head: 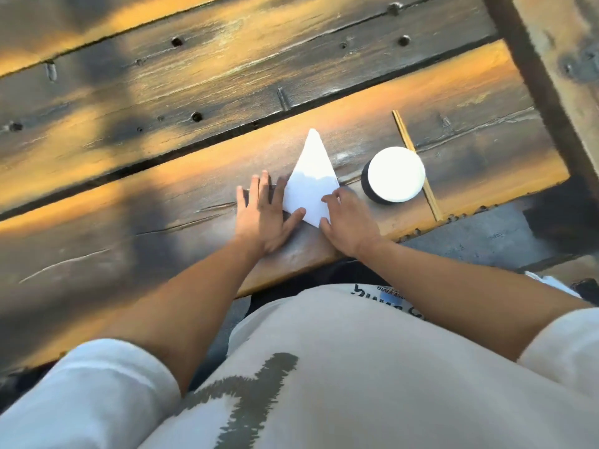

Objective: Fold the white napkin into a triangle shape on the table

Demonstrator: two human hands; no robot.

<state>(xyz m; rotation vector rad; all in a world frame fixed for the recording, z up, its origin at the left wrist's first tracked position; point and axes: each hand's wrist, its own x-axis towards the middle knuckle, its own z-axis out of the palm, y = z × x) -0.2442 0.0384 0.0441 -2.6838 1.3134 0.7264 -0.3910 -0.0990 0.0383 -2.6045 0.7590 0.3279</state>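
Weathered wooden planks (pixel 136 196) are being used as the table, seen from the head view. The white napkin (pixel 311 176), already triangular, is being kept flat near the table's front edge. It is being pressed by the left hand (pixel 264 218), fingers spread wide, and by the right hand (pixel 348 226), fingers flat along its right edge. A white-lidded cup (pixel 393 175) is being left just beside it, in front of chopsticks (pixel 416 165).

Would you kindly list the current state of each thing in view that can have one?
white napkin: folded into a pointed triangle, lying flat on the table.
left hand: fingers spread flat, thumb on the napkin's near left edge.
right hand: fingers pressing the napkin's near right corner.
round container: upright, white top on.
chopsticks: lying flat, partly under the container.
wooden table: weathered planks, sunlit in patches.
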